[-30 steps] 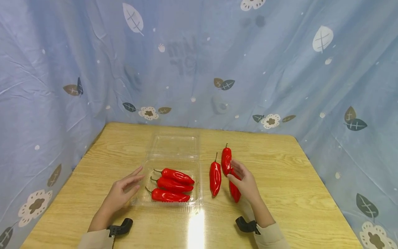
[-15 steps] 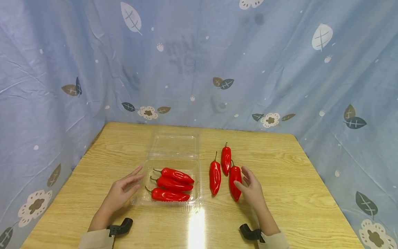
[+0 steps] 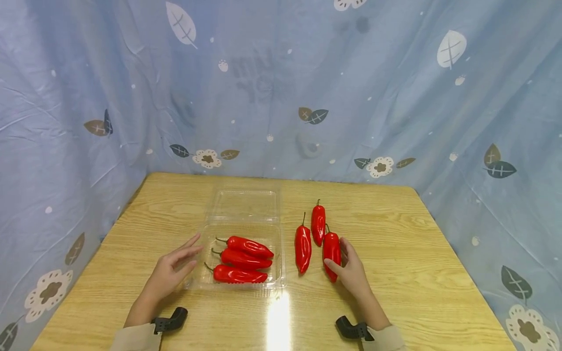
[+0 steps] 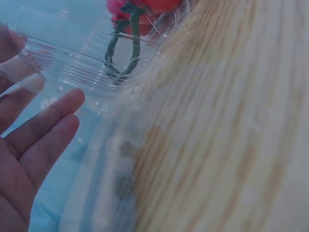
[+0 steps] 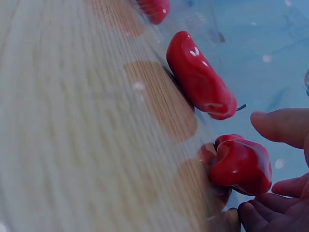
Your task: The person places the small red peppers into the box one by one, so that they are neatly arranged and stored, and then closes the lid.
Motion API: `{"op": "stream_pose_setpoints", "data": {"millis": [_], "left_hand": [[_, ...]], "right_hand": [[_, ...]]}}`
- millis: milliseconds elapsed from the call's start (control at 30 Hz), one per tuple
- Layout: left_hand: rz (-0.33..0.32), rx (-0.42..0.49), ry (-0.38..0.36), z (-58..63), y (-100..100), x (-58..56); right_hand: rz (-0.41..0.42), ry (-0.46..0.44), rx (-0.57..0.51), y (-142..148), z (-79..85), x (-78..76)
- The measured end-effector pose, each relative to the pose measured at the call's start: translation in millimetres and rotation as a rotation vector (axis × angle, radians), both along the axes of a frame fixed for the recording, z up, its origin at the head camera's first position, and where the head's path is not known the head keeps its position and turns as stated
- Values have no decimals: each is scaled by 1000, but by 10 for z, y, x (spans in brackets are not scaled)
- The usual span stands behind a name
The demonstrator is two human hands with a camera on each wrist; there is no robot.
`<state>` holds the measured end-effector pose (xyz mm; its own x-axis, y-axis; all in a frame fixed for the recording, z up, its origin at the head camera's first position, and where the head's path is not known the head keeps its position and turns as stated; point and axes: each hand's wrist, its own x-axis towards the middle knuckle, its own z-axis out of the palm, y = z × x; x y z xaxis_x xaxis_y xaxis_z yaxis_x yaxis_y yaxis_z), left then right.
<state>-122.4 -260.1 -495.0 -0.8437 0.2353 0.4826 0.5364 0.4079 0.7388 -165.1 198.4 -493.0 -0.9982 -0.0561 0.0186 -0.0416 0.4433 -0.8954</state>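
Three glossy red chili peppers (image 3: 240, 275) lie side by side in a clear plastic clamshell container (image 3: 283, 253), stems to the left; its lid (image 3: 247, 204) is folded back. My left hand (image 3: 169, 273) is at the container's left edge, fingers loosely extended, with some fingertips overlapping the clear wall (image 4: 72, 70) in the left wrist view. To the right lie three loose red chili peppers. My right hand (image 3: 354, 275) spreads around the rightmost chili pepper (image 3: 331, 246). In the right wrist view, the thumb (image 5: 285, 126) is apart from that pepper and the other fingers are close beside it.
Another loose chili pepper (image 3: 303, 249) lies just right of the container, and one more (image 3: 318, 225) sits farther back. A wooden table (image 3: 395, 234) carries everything. Blue patterned curtain (image 3: 263, 97) hangs behind and at both sides. Black wrist cameras (image 3: 173, 321) sit on both wrists.
My right hand has drawn back to the right and nearer, uncovering the rightmost pepper, then shifted slightly left around it. The left hand stays put.
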Motion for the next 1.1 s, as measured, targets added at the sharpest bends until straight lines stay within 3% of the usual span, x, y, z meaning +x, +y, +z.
{"op": "stream_pose_setpoints", "data": {"millis": [400, 800, 1100], "left_hand": [[11, -1, 25, 27, 12, 39], [-3, 18, 19, 13, 4, 7], [7, 1, 19, 2, 17, 3]], "right_hand": [[-6, 21, 144, -56, -86, -1], [-39, 45, 143, -48, -64, -15], [-118, 28, 85, -20, -44, 11]]}}
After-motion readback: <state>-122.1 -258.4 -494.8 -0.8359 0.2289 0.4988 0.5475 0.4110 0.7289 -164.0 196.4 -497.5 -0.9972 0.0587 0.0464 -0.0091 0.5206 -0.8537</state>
